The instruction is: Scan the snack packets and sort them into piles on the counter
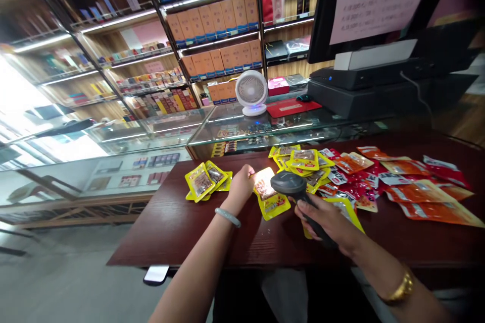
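Observation:
My left hand [241, 184], with a pale bangle at its wrist, pinches the upper left edge of a yellow snack packet [273, 205]. My right hand [329, 217] is wrapped round the handle of a black barcode scanner [288, 182]. The scanner's head hangs over the packet's right side, and bright light falls on the packet's upper part. Left of my left hand lies a small pile of yellow packets [201, 181]. A larger heap of yellow packets [305, 160] sits beyond the scanner. Another yellow packet [347, 208] is partly hidden behind my right hand.
Red and orange snack packets [428, 193] cover the right of the dark wooden table [159, 232]. Behind stand a glass counter [227, 128], a white fan [251, 92], a red mat [291, 107] and a monitor [322, 20] with a paper sheet. Shelves of boxes [227, 15] line the wall.

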The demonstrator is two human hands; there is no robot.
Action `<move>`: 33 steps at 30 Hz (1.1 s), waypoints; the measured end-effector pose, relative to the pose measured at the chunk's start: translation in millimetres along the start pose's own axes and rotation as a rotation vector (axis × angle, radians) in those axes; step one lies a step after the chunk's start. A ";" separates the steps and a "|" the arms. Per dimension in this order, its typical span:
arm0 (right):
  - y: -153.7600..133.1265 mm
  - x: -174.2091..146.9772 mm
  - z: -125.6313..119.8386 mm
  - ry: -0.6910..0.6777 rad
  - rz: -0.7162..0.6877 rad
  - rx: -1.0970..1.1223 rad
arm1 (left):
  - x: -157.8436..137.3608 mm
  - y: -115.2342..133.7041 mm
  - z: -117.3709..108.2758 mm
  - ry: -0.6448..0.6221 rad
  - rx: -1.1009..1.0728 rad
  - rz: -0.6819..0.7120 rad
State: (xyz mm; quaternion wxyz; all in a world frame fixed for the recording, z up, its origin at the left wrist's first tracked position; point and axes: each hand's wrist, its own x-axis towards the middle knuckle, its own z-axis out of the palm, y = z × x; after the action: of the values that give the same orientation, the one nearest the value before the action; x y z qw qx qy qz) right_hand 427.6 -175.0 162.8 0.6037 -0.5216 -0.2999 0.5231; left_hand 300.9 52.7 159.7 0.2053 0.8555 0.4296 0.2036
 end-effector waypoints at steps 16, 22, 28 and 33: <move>11.5 13.3 30.3 -0.120 0.018 -0.014 | 61.9 -100.3 -94.1 0.090 0.484 -0.269; 9.0 9.3 22.7 -0.078 0.012 0.006 | 70.7 -86.1 -74.0 0.286 0.623 -0.104; 6.8 13.6 7.5 -0.010 0.013 0.004 | 92.2 -13.2 -7.8 0.098 0.386 -0.063; 8.6 18.1 -5.1 0.063 -0.003 -0.004 | 113.7 34.8 47.0 -0.052 0.296 -0.118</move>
State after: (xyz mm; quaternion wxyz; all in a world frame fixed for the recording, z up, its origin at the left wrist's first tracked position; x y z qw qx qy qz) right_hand 434.4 -160.3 149.9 0.6126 -0.5386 -0.2828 0.5047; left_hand 410.5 118.4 158.5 0.0999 0.8546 0.4990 0.1035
